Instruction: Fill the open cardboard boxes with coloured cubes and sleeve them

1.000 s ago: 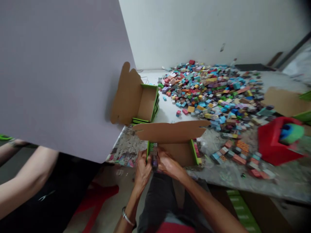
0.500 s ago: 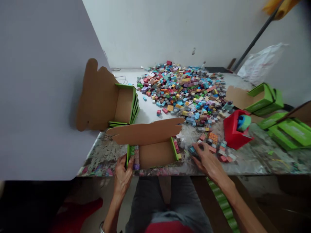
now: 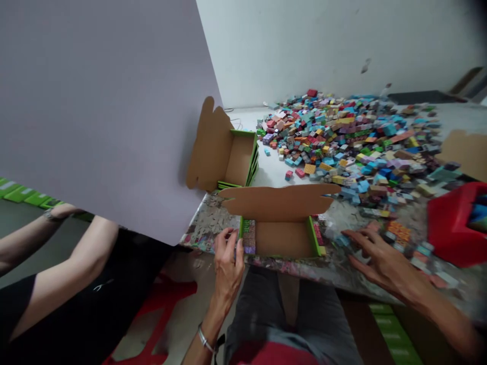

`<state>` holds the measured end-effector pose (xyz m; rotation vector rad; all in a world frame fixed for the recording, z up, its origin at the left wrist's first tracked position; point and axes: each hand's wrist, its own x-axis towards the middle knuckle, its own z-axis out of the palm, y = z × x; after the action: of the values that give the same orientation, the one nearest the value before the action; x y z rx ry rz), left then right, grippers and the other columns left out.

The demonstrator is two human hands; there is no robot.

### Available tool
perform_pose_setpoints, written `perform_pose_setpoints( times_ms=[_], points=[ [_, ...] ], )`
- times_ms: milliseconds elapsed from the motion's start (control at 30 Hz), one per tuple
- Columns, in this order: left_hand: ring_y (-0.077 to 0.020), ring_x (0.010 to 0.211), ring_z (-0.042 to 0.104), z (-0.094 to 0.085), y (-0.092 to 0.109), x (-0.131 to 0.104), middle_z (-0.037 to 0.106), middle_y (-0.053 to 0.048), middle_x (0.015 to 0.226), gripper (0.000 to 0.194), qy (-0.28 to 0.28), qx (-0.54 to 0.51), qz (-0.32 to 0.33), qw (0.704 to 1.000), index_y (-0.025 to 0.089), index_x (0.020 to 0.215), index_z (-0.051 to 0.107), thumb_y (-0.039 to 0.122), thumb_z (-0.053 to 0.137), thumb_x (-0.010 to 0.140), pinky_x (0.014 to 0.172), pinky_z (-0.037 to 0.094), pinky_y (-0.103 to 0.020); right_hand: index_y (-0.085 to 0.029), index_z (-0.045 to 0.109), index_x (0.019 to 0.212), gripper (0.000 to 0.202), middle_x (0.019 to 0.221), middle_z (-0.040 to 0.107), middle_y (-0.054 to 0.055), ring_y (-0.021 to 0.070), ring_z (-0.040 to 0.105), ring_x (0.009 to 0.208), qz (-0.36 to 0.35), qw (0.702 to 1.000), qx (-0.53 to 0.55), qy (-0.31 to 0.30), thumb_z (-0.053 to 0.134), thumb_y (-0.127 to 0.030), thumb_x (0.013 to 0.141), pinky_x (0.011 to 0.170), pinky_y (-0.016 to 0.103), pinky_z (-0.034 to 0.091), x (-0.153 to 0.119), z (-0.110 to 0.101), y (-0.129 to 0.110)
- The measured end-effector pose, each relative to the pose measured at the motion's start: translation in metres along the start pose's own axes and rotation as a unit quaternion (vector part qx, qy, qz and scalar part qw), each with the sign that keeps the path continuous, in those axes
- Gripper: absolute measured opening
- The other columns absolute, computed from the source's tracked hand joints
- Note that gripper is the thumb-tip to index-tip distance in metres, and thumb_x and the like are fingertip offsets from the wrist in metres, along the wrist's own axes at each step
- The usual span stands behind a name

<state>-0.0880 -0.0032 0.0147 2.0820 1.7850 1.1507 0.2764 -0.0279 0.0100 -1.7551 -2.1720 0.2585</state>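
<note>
An opened cardboard box with green side walls point(image 3: 283, 237) lies at the table's front edge, its brown lid raised at the back. Small patterned blocks point(image 3: 249, 235) line its left end inside. My left hand point(image 3: 228, 258) rests at the box's left wall, fingers apart and gripping nothing. To the right of the box, my right hand point(image 3: 375, 256) reaches over the table with its fingers spread, fingertips by a small bluish block point(image 3: 343, 240). Loose blocks point(image 3: 397, 232) in orange, pink and grey lie just beyond that hand.
A large pile of small colourful blocks point(image 3: 353, 137) covers the back. Stacked green-edged boxes point(image 3: 239, 157) stand left of it. A red container point(image 3: 456, 223) is at right. Beyond the grey panel point(image 3: 114, 101), another person's arms point(image 3: 79, 261) show near a red stool point(image 3: 160, 314).
The view has swung left, bringing another person's arms into sight. My left hand's fingers have come away from inside the box's left wall. My right hand's fingers are more spread.
</note>
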Motion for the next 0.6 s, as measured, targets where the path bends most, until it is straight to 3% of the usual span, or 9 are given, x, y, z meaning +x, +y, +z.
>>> perform_pose_setpoints(
  times_ms=[133, 200, 267, 333, 467, 600],
  points=[
    [-0.027, 0.116, 0.045, 0.008, -0.004, -0.001, 0.047, -0.015, 0.126, 0.031, -0.051, 0.058, 0.036, 0.996, 0.016, 0.118, 0.059, 0.024, 0.041, 0.093, 0.099, 0.041, -0.046, -0.02, 0.052, 0.123, 0.044, 0.106, 0.057, 0.013, 0.0196, 0.06, 0.077, -0.008, 0.997, 0.067, 0.025, 0.053, -0.037, 0.082, 0.072, 0.035, 0.051, 0.042, 0.003, -0.078],
    [-0.0281, 0.118, 0.044, 0.012, -0.006, -0.002, 0.044, -0.015, 0.131, 0.032, -0.081, 0.078, 0.039, 0.993, 0.016, 0.118, 0.059, 0.023, 0.04, 0.094, 0.099, 0.042, -0.047, -0.018, 0.054, 0.119, 0.043, 0.111, 0.057, 0.012, 0.0236, 0.061, 0.092, 0.002, 0.998, 0.062, -0.013, 0.056, -0.031, 0.079, 0.083, 0.037, 0.049, 0.067, 0.02, -0.12],
    [-0.029, 0.121, 0.043, 0.015, -0.008, -0.003, 0.042, -0.015, 0.134, 0.033, -0.108, 0.093, 0.039, 0.989, 0.017, 0.118, 0.06, 0.023, 0.039, 0.094, 0.1, 0.042, -0.048, -0.018, 0.053, 0.12, 0.042, 0.116, 0.056, 0.013, 0.0246, 0.062, 0.095, 0.02, 0.996, 0.055, -0.071, 0.055, -0.026, 0.079, 0.084, 0.037, 0.049, 0.087, 0.043, -0.149],
    [-0.03, 0.123, 0.043, 0.016, -0.009, -0.004, 0.041, -0.015, 0.134, 0.034, -0.127, 0.102, 0.038, 0.986, 0.017, 0.12, 0.059, 0.024, 0.038, 0.094, 0.101, 0.041, -0.05, -0.016, 0.048, 0.125, 0.044, 0.122, 0.054, 0.015, 0.0247, 0.062, 0.097, 0.03, 0.993, 0.07, -0.089, 0.053, -0.024, 0.081, 0.082, 0.035, 0.049, 0.097, 0.064, -0.163],
    [-0.0281, 0.126, 0.043, 0.015, -0.011, -0.004, 0.041, -0.014, 0.137, 0.036, -0.157, 0.086, 0.029, 0.983, 0.018, 0.123, 0.057, 0.026, 0.036, 0.095, 0.103, 0.041, -0.047, -0.015, 0.043, 0.126, 0.045, 0.122, 0.055, 0.018, 0.0251, 0.063, 0.095, 0.055, 0.989, 0.129, -0.047, 0.051, -0.024, 0.082, 0.074, 0.034, 0.051, 0.098, 0.088, -0.16],
    [-0.0271, 0.126, 0.045, 0.014, -0.01, -0.003, 0.039, -0.015, 0.139, 0.036, -0.171, 0.078, 0.023, 0.982, 0.018, 0.124, 0.057, 0.027, 0.035, 0.096, 0.102, 0.043, -0.045, -0.015, 0.047, 0.118, 0.035, 0.09, 0.066, 0.012, 0.0251, 0.065, 0.076, 0.106, 0.983, 0.137, -0.061, 0.049, -0.021, 0.083, 0.065, 0.035, 0.05, 0.103, 0.092, -0.162]
  ],
)
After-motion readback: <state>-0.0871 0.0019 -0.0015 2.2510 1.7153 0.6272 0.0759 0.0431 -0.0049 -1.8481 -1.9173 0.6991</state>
